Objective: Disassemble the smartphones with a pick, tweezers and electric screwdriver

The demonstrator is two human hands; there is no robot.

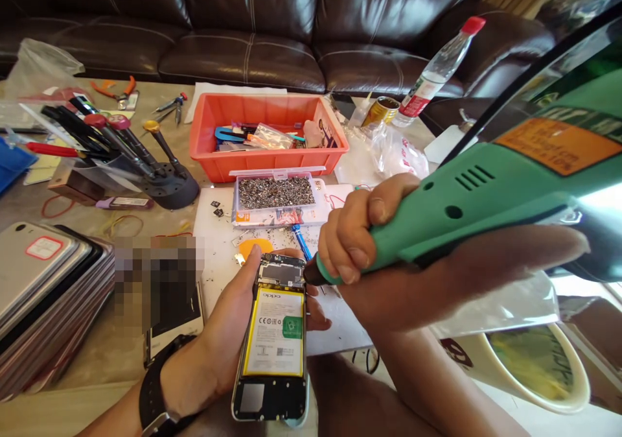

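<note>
My left hand [228,333], a dark watch on its wrist, is wrapped around an opened smartphone [275,395] from below. The phone's back is off, and its labelled battery [269,343] with yellow edges faces up. In my right hand [359,249] is a green electric screwdriver [418,220], gripped near its black nose. That nose meets the phone's upper right edge; the bit itself cannot be made out. Beyond the phone lie a blue pen-like screwdriver [302,242] and an orange rounded piece [257,248], on a white mat [216,229].
A clear box of tiny screws [276,192] stands before an orange bin [267,160]. At left are a screwdriver holder [175,187] and stacked phone shells [48,294]. A bottle [432,77] stands at back right, a waste bucket [578,385] lower right.
</note>
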